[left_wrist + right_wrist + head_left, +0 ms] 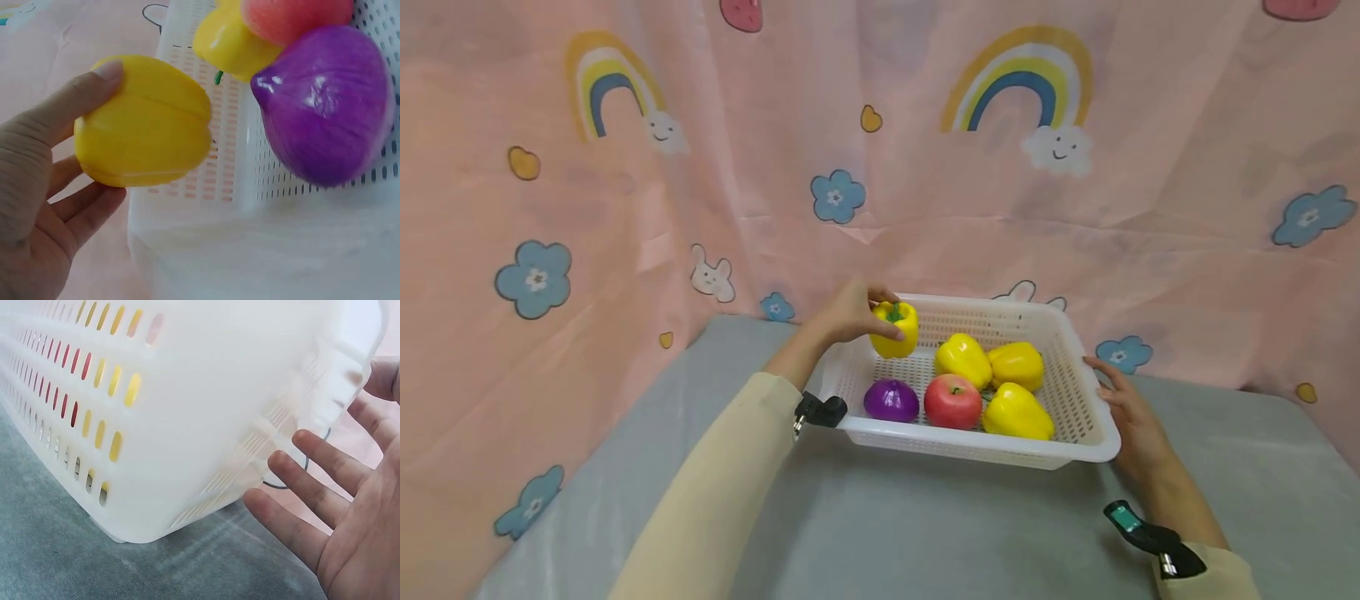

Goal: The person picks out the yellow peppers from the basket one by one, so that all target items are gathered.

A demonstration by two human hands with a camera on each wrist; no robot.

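My left hand (850,315) pinches a yellow bell pepper (900,329) with a green stem, thumb on one side and fingers on the other. It is held over the left end of a white perforated plastic basket (955,447). Inside the basket lie a purple onion (891,401), a red apple (952,402) and three more yellow peppers (1018,412). At the basket's right end is my right hand (1138,421). Its fingers (300,487) are spread and fairly straight against the outer wall, with the thumb up by the rim.
The basket stands on a grey-covered table (925,525). Behind it hangs a pink curtain (895,150) printed with rainbows, flowers and rabbits, close to the basket's far side. Black straps with small devices (1153,537) sit on both wrists.
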